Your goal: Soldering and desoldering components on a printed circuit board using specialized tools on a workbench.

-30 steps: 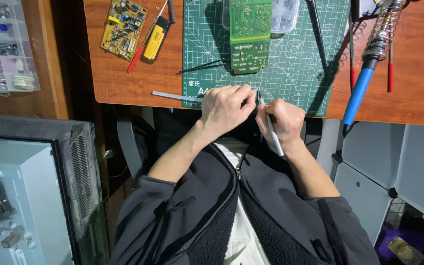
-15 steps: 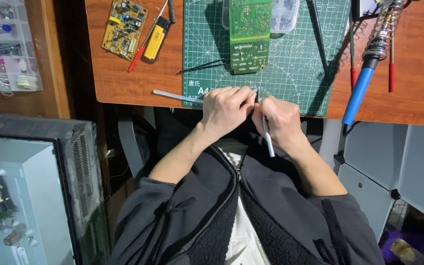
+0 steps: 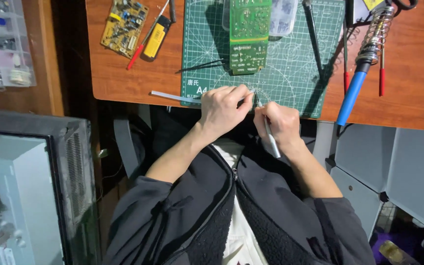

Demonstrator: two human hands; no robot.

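While two hands [image 3: 251, 115] meet, two circuit boards [image 3: 249, 34] lie beyond.

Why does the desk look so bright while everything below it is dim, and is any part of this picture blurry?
Head view: light falls on the wooden desk and green cutting mat, where the standing circuit board casts a shadow; the dark jacket below is dim; the left hand and right hand look sharp, while the glass-sided case at the left edge is hazy with reflections.
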